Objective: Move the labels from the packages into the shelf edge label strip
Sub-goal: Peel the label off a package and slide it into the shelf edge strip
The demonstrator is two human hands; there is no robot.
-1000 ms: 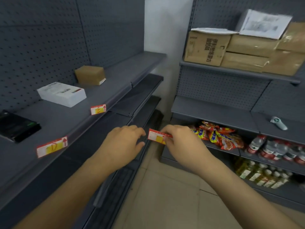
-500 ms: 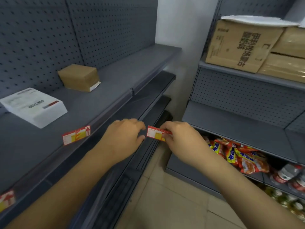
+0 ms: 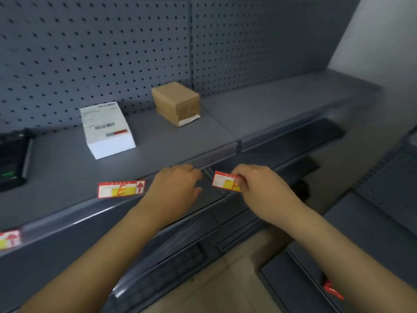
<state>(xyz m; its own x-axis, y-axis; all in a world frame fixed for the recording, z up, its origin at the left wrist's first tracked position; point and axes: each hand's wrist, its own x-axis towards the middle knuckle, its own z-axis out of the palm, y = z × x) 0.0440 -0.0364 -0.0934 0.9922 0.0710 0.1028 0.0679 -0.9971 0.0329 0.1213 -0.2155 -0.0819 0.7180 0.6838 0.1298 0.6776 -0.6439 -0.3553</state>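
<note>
My right hand point(image 3: 259, 188) pinches a red and yellow price label point(image 3: 223, 180) by its right end, just in front of the grey shelf's edge label strip point(image 3: 203, 162). My left hand point(image 3: 176, 188) rests on that strip with fingers curled at the clear cover, holding nothing I can see. Another red label point(image 3: 120, 188) sits in the strip to the left, and a third label point(image 3: 9, 239) shows at the far left edge. A white package point(image 3: 108, 129) and a brown package point(image 3: 177, 102) stand on the shelf behind.
A black device point(image 3: 13, 161) lies on the shelf at the far left. Grey pegboard point(image 3: 112, 53) backs the shelf. Lower grey shelves point(image 3: 180, 256) and tan floor tiles lie below my arms. Another shelf unit point(image 3: 383, 199) stands to the right.
My view has turned left toward the shelf with the packages. Both hands have risen to the shelf edge, the right one still holding the label.
</note>
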